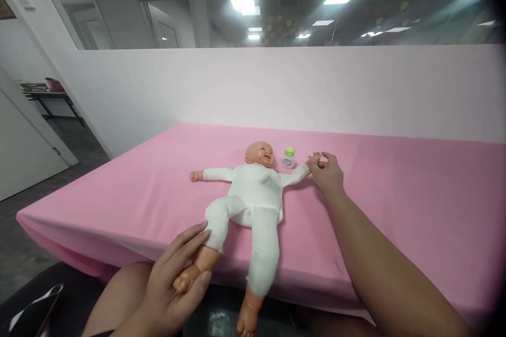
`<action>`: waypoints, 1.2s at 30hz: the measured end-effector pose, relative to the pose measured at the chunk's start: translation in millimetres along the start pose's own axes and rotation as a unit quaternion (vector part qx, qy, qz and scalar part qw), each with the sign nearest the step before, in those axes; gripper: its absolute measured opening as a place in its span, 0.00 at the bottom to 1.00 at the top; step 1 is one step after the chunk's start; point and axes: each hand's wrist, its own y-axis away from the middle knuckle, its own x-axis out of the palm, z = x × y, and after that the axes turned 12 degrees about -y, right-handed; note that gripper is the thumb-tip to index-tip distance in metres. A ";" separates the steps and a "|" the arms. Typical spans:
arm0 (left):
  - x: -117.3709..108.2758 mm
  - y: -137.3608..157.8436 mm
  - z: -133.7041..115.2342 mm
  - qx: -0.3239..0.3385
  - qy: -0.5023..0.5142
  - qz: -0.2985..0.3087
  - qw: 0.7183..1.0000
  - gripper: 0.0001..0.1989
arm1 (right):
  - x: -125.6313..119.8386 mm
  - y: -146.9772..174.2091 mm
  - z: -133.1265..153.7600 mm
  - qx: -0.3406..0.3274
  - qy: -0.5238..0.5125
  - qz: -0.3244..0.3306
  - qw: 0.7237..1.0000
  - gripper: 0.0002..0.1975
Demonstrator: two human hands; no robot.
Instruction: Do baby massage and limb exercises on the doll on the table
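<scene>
A baby doll with a white cloth body lies on its back on a pink-covered table. Its head points to the far side, and its feet reach past the near edge. Around the lower leg and foot at the left is my left hand, fingers along the outer side and thumb on the inner side. My right hand pinches the doll's hand at the right, with that arm stretched outward. Beside the doll's head stands a small clear jar with a green lid, apart from both hands.
Behind the table rises a white partition with a glass pane above. At the left are an open white door and a dark table with things on it. The near table edge runs just in front of my lap.
</scene>
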 end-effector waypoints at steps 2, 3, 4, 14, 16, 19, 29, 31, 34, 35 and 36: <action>4.9 -14.9 -0.3 -0.010 0.021 -0.002 1.000 0.31 | 5.4 12.2 13.6 -0.064 -0.052 0.003 0.997 0.33; 7.7 -23.3 -0.5 -0.014 0.029 0.000 0.999 0.31 | 9.7 19.9 20.3 -0.097 -0.071 0.011 0.993 0.33; 10.7 -32.2 -0.9 -0.017 0.034 0.003 0.999 0.30 | 14.6 28.4 26.7 -0.130 -0.082 0.026 0.988 0.32; 51.8 -105.6 3.6 -0.083 0.037 0.061 0.994 0.26 | 46.2 79.1 56.4 -0.360 -0.011 0.313 0.879 0.12; 59.8 -112.3 7.8 -0.095 0.030 0.076 0.992 0.26 | 47.5 78.4 55.2 -0.367 0.001 0.338 0.867 0.10; 68.4 -118.8 11.8 -0.122 0.037 0.093 0.987 0.26 | 48.9 77.0 53.5 -0.369 0.022 0.353 0.860 0.10; 76.2 -112.8 10.0 -0.109 0.041 0.060 0.991 0.25 | 52.7 71.7 47.2 -0.301 -0.015 0.319 0.899 0.14; 71.7 -105.5 9.1 -0.092 0.051 0.034 0.994 0.24 | 50.0 67.6 44.7 -0.249 -0.080 0.265 0.928 0.16; 57.3 -85.9 3.1 -0.048 0.065 0.005 0.997 0.25 | 39.6 52.8 38.2 -0.167 -0.194 0.134 0.957 0.22; 51.1 -76.9 -0.1 -0.032 0.065 0.000 0.997 0.26 | 34.5 45.4 34.8 -0.150 -0.217 0.094 0.960 0.25; 44.6 -66.8 -3.6 -0.016 0.059 -0.002 0.998 0.28 | 29.0 37.1 30.7 -0.132 -0.231 0.065 0.962 0.28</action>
